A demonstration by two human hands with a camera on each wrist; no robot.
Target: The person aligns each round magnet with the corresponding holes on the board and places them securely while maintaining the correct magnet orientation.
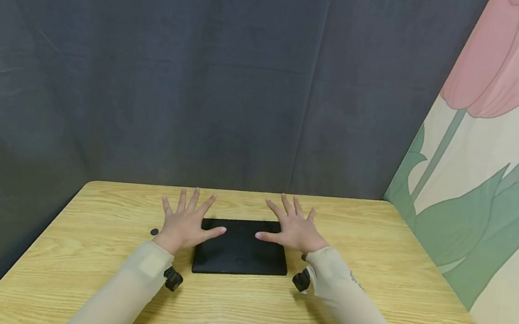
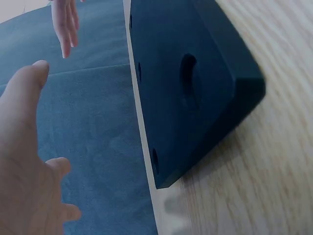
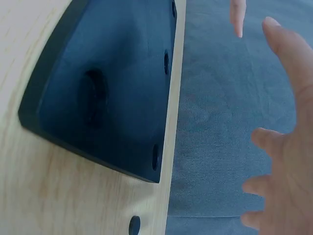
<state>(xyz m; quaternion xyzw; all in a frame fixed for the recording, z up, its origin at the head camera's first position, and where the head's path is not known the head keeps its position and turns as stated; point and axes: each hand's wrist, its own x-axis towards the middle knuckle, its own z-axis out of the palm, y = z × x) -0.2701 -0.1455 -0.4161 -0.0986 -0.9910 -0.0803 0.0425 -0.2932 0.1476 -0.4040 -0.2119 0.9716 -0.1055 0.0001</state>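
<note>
A flat black board [image 1: 241,256] lies on the table between my two hands. In the left wrist view the board [image 2: 166,98] shows thick edges and round recesses; the right wrist view shows the same board [image 3: 127,117] from its other side. My left hand [image 1: 183,226] hovers over its left edge with fingers spread, holding nothing. Over the right edge, my right hand [image 1: 298,233] is likewise spread and holds nothing. A small black disc [image 1: 154,232] lies left of my left hand. Another disc [image 1: 303,257] sits partly hidden below my right wrist; the right wrist view shows a disc [image 3: 134,225] beside the board.
The wooden table [image 1: 232,314] ends at a dark curtain [image 1: 249,86] behind. A wall with painted tulips [image 1: 481,155] runs along the right side. Small black cameras [image 1: 173,279] are strapped to both wrists.
</note>
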